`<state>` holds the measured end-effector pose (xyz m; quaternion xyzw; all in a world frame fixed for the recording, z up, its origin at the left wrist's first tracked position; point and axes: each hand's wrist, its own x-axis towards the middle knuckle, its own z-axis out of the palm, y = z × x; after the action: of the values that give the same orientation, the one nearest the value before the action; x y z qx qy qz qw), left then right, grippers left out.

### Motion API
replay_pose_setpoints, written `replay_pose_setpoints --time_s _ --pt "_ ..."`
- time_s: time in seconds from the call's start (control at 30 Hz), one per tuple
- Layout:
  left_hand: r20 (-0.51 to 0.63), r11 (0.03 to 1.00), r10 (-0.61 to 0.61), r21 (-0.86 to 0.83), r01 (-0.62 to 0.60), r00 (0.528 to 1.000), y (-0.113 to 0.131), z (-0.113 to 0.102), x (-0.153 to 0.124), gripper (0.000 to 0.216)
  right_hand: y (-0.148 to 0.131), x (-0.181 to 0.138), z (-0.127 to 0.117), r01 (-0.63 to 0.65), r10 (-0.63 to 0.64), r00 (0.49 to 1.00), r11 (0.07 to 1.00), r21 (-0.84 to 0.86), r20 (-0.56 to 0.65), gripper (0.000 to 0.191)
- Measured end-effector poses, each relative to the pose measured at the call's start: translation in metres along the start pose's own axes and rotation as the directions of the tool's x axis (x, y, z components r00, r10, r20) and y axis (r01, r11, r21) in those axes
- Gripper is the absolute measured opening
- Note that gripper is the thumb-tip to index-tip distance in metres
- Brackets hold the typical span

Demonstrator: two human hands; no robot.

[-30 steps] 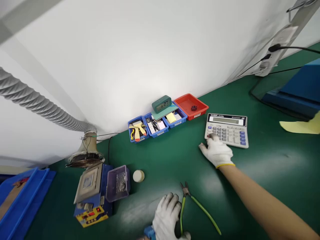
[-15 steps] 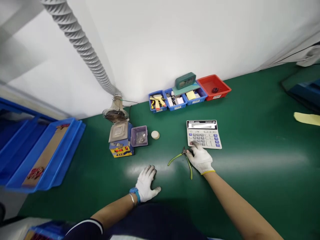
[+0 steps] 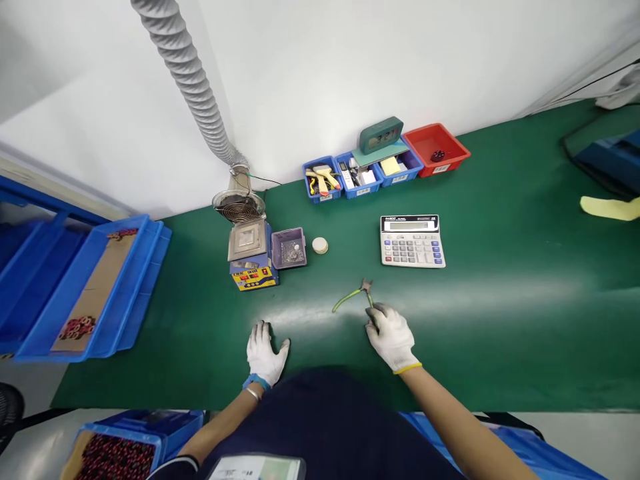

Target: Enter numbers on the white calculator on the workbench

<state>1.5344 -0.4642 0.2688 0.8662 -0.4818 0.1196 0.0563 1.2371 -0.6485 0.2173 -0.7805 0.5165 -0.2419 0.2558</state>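
Resting flat, fingers spread, holding nothing: white-gloved left hand [image 3: 265,353] on green tabletop [image 3: 500,320]. White-gloved right hand [image 3: 390,337] curling over one handle of green-handled cutting pliers [image 3: 357,298], grip extent unclear. Risk: loose one-handle hold letting pliers be slipping, jaws nicking glove.

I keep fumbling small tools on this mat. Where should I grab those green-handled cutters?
Probably by both handles of the cutters, which lie flat and splayed toward you, jaws pointing away. Come from the near side, where the right hand already covers one handle.
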Motion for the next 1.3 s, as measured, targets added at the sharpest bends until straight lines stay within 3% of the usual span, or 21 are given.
replay_pose_setpoints --time_s 0.17,0.23,0.3,0.37,0.43,0.47,0.5,0.57,0.67,0.8,1.1,1.2,1.3 --pt "-0.008 1.000 0.001 -0.010 -0.001 1.000 0.000 -0.001 0.001 0.073 0.005 -0.015 0.005 0.057 -0.057 0.998 0.997 0.044 -0.003 0.029" --pt "-0.021 1.000 0.003 -0.014 -0.004 1.000 0.000 -0.001 0.001 0.073 0.017 -0.003 -0.002 -0.006 0.009 0.999 0.999 0.050 -0.045 0.037" --pt "-0.029 1.000 0.007 -0.017 -0.007 1.000 0.001 0.000 0.002 0.073 0.037 0.020 -0.017 -0.142 0.147 0.980 0.989 0.045 -0.134 0.058" --pt "-0.028 1.000 0.009 -0.021 -0.010 1.000 0.002 0.000 0.002 0.073 0.061 0.050 -0.038 -0.351 0.353 0.902 0.935 0.054 -0.249 0.081" --pt "-0.023 1.000 0.010 -0.023 -0.010 1.000 0.002 -0.001 0.002 0.073 0.082 0.081 -0.056 -0.616 0.615 0.737 0.782 0.094 -0.281 0.092" --pt "-0.020 1.000 0.008 -0.024 -0.008 1.000 0.002 -0.001 0.002 0.074 0.088 0.093 -0.062 -0.637 0.633 0.722 0.766 0.089 -0.278 0.090" --pt "-0.017 1.000 0.005 -0.025 -0.006 1.000 0.002 -0.001 0.002 0.073 0.093 0.103 -0.065 -0.640 0.635 0.727 0.765 0.079 -0.262 0.087" --pt "-0.013 1.000 0.000 -0.026 -0.001 1.000 0.001 -0.002 0.001 0.073 0.096 0.113 -0.065 -0.579 0.572 0.787 0.814 0.040 -0.231 0.082" --pt "-0.008 1.000 -0.004 -0.030 0.004 1.000 0.001 -0.002 0.001 0.073 0.093 0.111 -0.053 -0.516 0.494 0.835 0.856 -0.033 -0.243 0.082" --pt "0.010 0.999 -0.010 -0.038 0.010 1.000 0.001 -0.001 0.001 0.072 0.092 0.105 -0.043 -0.501 0.466 0.843 0.862 -0.077 -0.270 0.081" --pt "0.017 0.999 -0.008 -0.049 0.008 1.000 -0.003 -0.003 0.005 0.066 0.085 0.104 -0.050 -0.544 0.502 0.820 0.834 -0.098 -0.275 0.086" --pt "0.004 0.998 -0.032 -0.050 0.032 0.999 -0.012 -0.006 0.020 0.062 0.078 0.098 -0.046 -0.437 0.369 0.881 0.875 -0.208 -0.295 0.087" --pt "-0.024 0.994 -0.096 -0.047 0.095 0.995 -0.022 -0.007 0.038 0.062 0.064 0.095 -0.034 -0.183 0.115 0.970 0.925 -0.333 -0.215 0.081"
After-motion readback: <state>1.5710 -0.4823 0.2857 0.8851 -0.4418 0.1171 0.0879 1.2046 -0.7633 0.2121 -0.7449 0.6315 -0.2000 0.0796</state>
